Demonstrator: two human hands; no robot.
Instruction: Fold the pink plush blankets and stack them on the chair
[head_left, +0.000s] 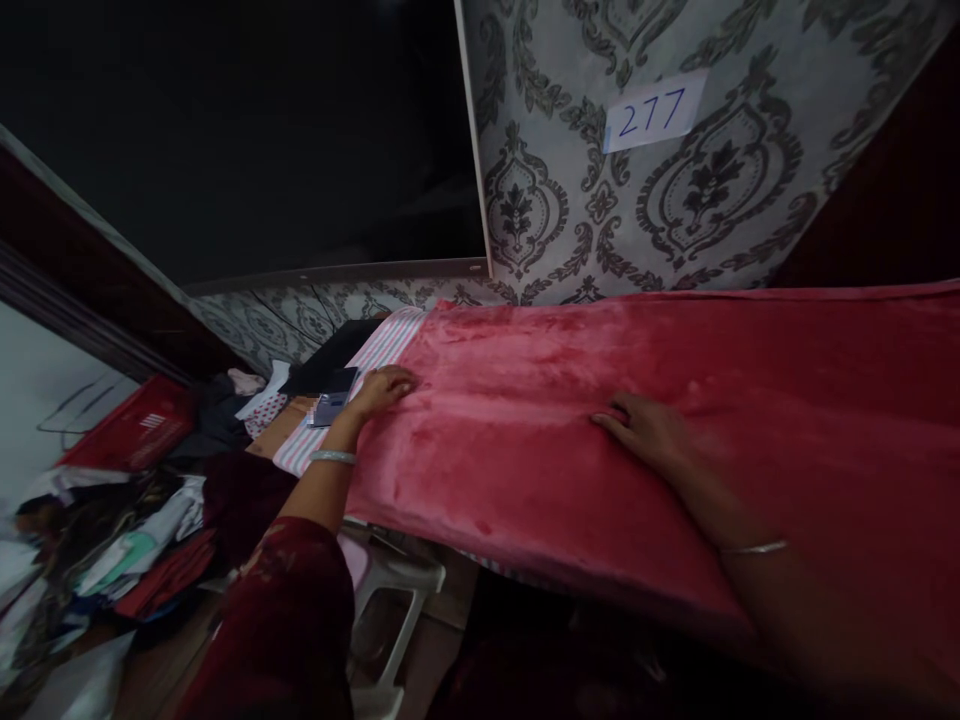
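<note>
A wide red velvet cloth (675, 400) lies spread over a table, covering most of it. My left hand (382, 388) rests flat on the cloth's left edge, fingers slightly apart, a silver bangle on the wrist. Palm down, my right hand (645, 430) lies on the middle of the cloth, a thin bangle on that wrist too. Neither hand holds anything.
A pink-and-white striped sheet (382, 345) shows under the cloth at the left end, with a phone (334, 400) on it. A white plastic stool (397, 590) stands below. Piled clothes (127, 550) and a red crate (135, 430) sit at left. A paper label "277" (652, 112) hangs on the patterned wall.
</note>
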